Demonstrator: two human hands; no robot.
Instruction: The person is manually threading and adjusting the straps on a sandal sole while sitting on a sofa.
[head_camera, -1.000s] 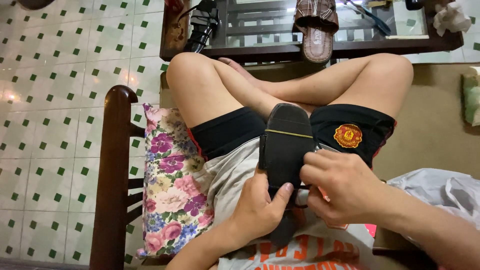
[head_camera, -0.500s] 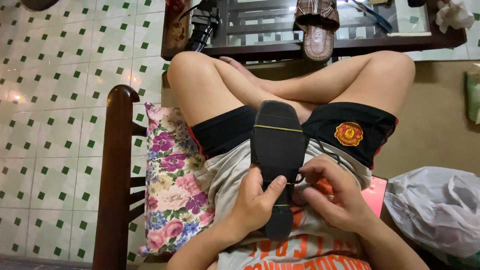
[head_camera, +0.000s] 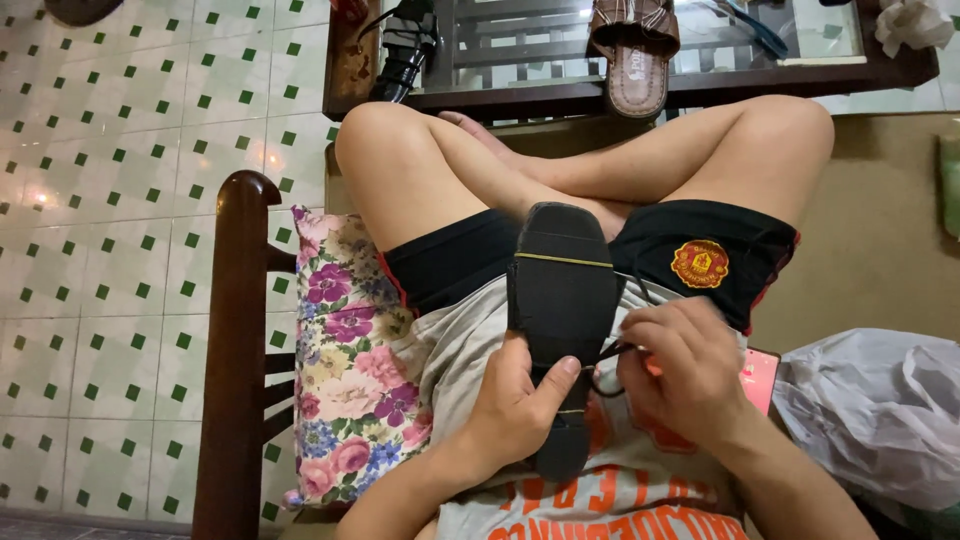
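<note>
Black sandal (head_camera: 562, 300) held sole-up over the lap, flat dark sole with thin yellow line across toe end. Left hand (head_camera: 515, 410) fingers clamped on sole edge, thumb across it. Right hand (head_camera: 680, 365) fingers pinched together on thin black strap (head_camera: 610, 352), apparently. Floral cushion (head_camera: 345, 365) alongside; brown sandal (head_camera: 632, 50) on glass surface (head_camera: 800, 40) beyond.

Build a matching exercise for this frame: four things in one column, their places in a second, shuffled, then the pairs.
Things:
1. black sandal
2. brown sandal
3. floral cushion
4. white plastic bag

Places:
A. on the glass-topped table
B. at the person's right side
C. sole up in the left hand, the right hand at its strap
D. against the wooden chair arm

Pairs: 1-C, 2-A, 3-D, 4-B
</note>
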